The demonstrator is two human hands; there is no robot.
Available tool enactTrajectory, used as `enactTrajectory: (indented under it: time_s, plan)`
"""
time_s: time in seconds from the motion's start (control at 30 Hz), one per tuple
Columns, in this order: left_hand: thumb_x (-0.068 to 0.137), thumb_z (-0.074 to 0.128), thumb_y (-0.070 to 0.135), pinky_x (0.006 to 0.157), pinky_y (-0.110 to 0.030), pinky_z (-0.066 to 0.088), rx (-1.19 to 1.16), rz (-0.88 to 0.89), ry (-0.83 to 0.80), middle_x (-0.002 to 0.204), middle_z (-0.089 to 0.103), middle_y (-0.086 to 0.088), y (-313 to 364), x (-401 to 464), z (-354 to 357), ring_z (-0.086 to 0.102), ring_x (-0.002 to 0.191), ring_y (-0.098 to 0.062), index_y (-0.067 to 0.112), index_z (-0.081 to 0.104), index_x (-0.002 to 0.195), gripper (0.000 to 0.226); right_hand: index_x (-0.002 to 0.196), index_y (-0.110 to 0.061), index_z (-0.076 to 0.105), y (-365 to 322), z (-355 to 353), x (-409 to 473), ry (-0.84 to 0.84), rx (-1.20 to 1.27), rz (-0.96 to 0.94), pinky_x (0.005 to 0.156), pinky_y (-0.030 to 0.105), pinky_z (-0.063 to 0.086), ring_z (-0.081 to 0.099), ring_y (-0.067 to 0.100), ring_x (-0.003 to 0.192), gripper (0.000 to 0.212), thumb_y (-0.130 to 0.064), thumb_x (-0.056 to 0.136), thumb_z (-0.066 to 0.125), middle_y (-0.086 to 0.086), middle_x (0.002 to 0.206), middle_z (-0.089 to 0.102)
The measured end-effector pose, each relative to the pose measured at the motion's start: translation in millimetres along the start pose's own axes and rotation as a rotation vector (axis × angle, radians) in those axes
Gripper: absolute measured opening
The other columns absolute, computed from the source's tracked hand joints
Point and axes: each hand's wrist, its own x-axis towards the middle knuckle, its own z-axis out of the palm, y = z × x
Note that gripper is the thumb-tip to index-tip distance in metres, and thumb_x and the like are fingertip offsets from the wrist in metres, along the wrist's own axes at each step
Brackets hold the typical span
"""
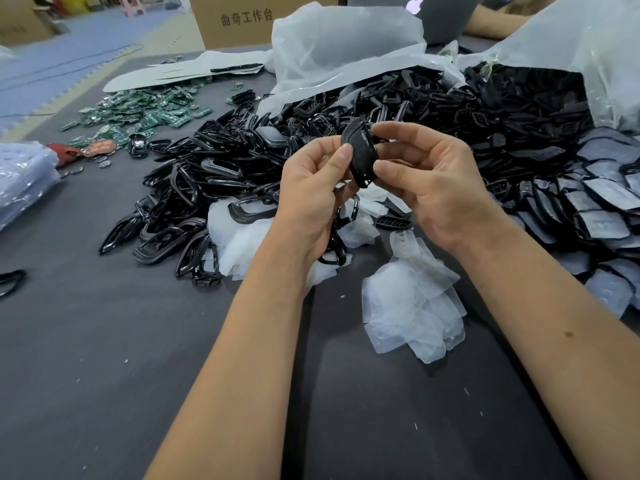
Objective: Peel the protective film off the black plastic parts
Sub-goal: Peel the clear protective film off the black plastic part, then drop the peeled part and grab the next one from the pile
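The part (358, 155) is held above the table, long axis twelve to six — left hand (313, 188) pinches its nine o'clock edge, right hand (426, 181) its three o'clock edge, equally near.

I read one printed line: black Chinese characters, 曲奇工作台, on the side of the brown cardboard box (239, 20) at the far edge of my view. Just right of that box, a grey laptop lid (446, 15) carries a white apple logo (415, 4). I can make out no other text.
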Motion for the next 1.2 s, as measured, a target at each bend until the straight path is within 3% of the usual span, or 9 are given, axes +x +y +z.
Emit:
enactTrajectory:
  time_s: [0.17, 0.3, 0.5, 0.6, 0.73, 0.83, 0.9, 0.97, 1.2]
  plan:
    - [0.104, 0.055, 0.004, 0.078, -0.030, 0.057, 0.068, 0.043, 0.021, 0.093, 0.071, -0.011, -4, 1, 2, 0.067, 0.081, -0.015, 0.007, 0.064, 0.101, 0.010, 0.122, -0.005, 0.070, -1, -3, 0, 0.001, -0.088, -0.046, 0.091, 0.032, 0.058, 0.071, 0.019, 0.095, 0.042, 0.015, 0.085, 0.070, 0.005, 0.095, 0.075]
    - [0.102, 0.062, 0.008, 0.074, -0.028, 0.056, 0.273, 0.067, 0.128, 0.076, 0.058, -0.011, -10, 4, 1, 0.060, 0.072, -0.017, 0.011, 0.066, 0.094, 0.010, 0.118, -0.009, 0.074, -2, -3, 1, 0.113, -0.547, -0.257, 0.088, 0.039, 0.063, 0.074, 0.015, 0.090, 0.040, 0.010, 0.083, 0.075, 0.002, 0.094, 0.075]
    - [0.102, 0.063, 0.036, 0.050, -0.026, 0.048, 0.190, -0.159, 0.139, 0.063, 0.064, -0.008, -9, 10, -6, 0.059, 0.052, -0.019, 0.002, 0.062, 0.088, 0.037, 0.105, -0.013, 0.080, -1, 0, -3, 0.073, -1.111, -0.657, 0.086, 0.043, 0.055, 0.070, 0.017, 0.089, 0.028, 0.002, 0.082, 0.077, -0.004, 0.090, 0.077]
    - [0.092, 0.077, 0.020, 0.045, -0.023, 0.042, 0.266, -0.127, 0.144, 0.059, 0.063, -0.006, -11, 9, -11, 0.054, 0.047, -0.015, 0.005, 0.061, 0.077, 0.026, 0.101, -0.012, 0.081, 2, 4, -2, 0.093, -1.155, -0.740, 0.086, 0.043, 0.053, 0.067, 0.020, 0.091, 0.027, 0.005, 0.081, 0.075, -0.006, 0.087, 0.077]
    - [0.092, 0.077, 0.012, 0.045, -0.024, 0.044, 0.344, -0.014, 0.135, 0.065, 0.067, -0.008, -9, 8, -13, 0.054, 0.047, -0.012, 0.007, 0.063, 0.085, 0.016, 0.121, -0.009, 0.074, 2, 2, -1, 0.138, -1.104, -0.723, 0.089, 0.029, 0.054, 0.062, 0.021, 0.107, 0.038, 0.003, 0.085, 0.072, 0.000, 0.107, 0.075]
    - [0.091, 0.077, 0.011, 0.053, -0.033, 0.047, 0.504, 0.080, 0.128, 0.063, 0.056, -0.015, -9, 8, -15, 0.055, 0.050, -0.023, 0.009, 0.061, 0.083, 0.018, 0.132, -0.012, 0.070, 3, -4, 1, -0.006, -1.145, -0.642, 0.098, 0.031, 0.051, 0.056, 0.023, 0.119, 0.054, -0.018, 0.082, 0.087, 0.001, 0.126, 0.069]
    - [0.091, 0.077, 0.011, 0.059, -0.045, 0.051, 0.619, 0.115, 0.086, 0.060, 0.053, -0.011, -10, 8, -16, 0.056, 0.055, -0.039, 0.012, 0.061, 0.080, 0.019, 0.134, -0.012, 0.069, 6, -8, 2, -0.077, -1.197, -0.575, 0.104, 0.031, 0.046, 0.054, 0.024, 0.120, 0.066, -0.029, 0.075, 0.093, 0.002, 0.127, 0.068]
    - [0.091, 0.077, 0.011, 0.063, -0.049, 0.055, 0.682, 0.123, 0.042, 0.059, 0.052, -0.008, -9, 8, -16, 0.060, 0.063, -0.045, 0.016, 0.061, 0.079, 0.020, 0.128, -0.012, 0.073, 9, -11, 3, -0.092, -1.230, -0.540, 0.101, 0.031, 0.045, 0.054, 0.024, 0.114, 0.062, -0.030, 0.073, 0.094, 0.003, 0.118, 0.070]
    - [0.087, 0.080, 0.014, 0.059, -0.036, 0.048, 0.797, 0.142, 0.053, 0.055, 0.051, 0.006, -12, 8, -15, 0.050, 0.054, -0.012, 0.020, 0.063, 0.076, 0.021, 0.109, -0.010, 0.081, 9, -16, 4, -0.070, -1.221, -0.502, 0.085, 0.038, 0.051, 0.058, 0.026, 0.098, 0.046, -0.029, 0.070, 0.095, 0.003, 0.095, 0.073]
